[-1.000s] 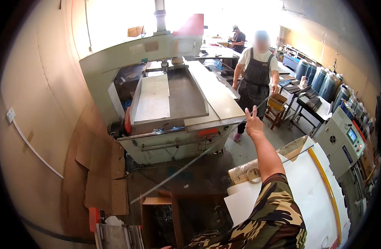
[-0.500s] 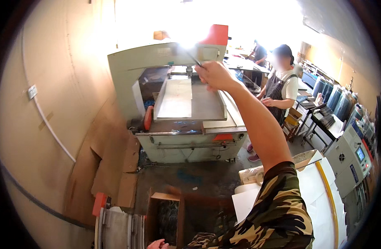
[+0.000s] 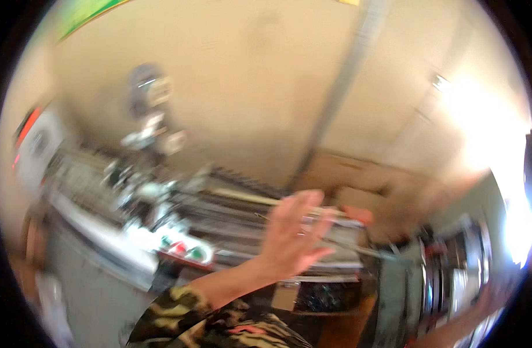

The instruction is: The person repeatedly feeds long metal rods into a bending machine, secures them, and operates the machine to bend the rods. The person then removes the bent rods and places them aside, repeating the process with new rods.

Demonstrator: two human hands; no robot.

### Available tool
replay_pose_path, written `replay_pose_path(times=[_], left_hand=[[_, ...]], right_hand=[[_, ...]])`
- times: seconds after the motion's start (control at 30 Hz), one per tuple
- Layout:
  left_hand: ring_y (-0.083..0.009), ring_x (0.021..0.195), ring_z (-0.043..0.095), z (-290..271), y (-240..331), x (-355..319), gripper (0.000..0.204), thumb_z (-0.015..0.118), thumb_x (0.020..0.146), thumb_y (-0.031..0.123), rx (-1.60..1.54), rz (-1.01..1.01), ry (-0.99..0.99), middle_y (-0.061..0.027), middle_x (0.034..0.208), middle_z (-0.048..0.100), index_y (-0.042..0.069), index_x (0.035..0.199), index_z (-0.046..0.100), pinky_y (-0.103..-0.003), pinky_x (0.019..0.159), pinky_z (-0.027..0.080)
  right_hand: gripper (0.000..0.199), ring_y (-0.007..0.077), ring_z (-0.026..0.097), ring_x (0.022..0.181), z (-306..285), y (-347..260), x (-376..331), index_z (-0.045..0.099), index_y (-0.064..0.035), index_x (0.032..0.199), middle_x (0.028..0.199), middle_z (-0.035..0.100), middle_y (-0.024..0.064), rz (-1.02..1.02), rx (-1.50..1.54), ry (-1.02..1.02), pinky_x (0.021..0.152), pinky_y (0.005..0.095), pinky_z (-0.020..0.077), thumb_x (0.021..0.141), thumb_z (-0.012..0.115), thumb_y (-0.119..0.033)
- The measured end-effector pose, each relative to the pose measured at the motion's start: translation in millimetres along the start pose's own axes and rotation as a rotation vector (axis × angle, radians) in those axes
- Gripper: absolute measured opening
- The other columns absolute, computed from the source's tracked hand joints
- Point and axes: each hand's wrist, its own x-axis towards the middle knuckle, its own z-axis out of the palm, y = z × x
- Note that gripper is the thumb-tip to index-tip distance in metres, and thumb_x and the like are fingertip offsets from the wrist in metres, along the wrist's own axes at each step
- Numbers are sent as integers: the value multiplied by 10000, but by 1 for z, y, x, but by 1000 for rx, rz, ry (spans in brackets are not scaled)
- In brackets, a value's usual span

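My left hand point(image 3: 295, 235), in a camouflage sleeve point(image 3: 173, 316), reaches up over a long grey machine bed point(image 3: 237, 217). Its fingers are spread and hold nothing that I can make out. Whether it touches the bed cannot be told through the blur. At the lower right my right arm point(image 3: 474, 313) stretches toward a press-like machine point(image 3: 457, 278). That hand is smeared by motion near the picture's rim, so its fingers and anything in them do not show clearly.
A control panel with red and green buttons point(image 3: 185, 249) sits on the machine's near side. Below my left hand is a cardboard box point(image 3: 286, 296) with dark contents. Brown cardboard point(image 3: 359, 180) leans on the wall. A grey cabinet point(image 3: 43, 136) stands far left.
The view has swung left from the press toward the wall and the long machine. My left hand has risen from the lower edge and spread; my right arm is now at the far right.
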Motion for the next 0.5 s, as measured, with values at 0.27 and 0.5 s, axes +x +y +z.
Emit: replay_pose_path(times=[0.27,0.5], left_hand=[[-253,646,642,-126,-23,-158,182,771,802,285,208,-561,-102,-20,727,644,134,857,687,-384,545,482],[-283,687,632,-180,-17,-236,135,713,784,209,440,-629,-16,-45,692,600,120,794,612,-419,574,493]], right_hand=[[278,201,608,805,221,-105,12,609,-15,1040,970,649,112,-514,249,-536,748,316,492,874,662,-232],[393,228,625,935,312,-191,-33,607,-8,1150,1082,652,135,-854,334,-803,834,333,498,820,727,-185]])
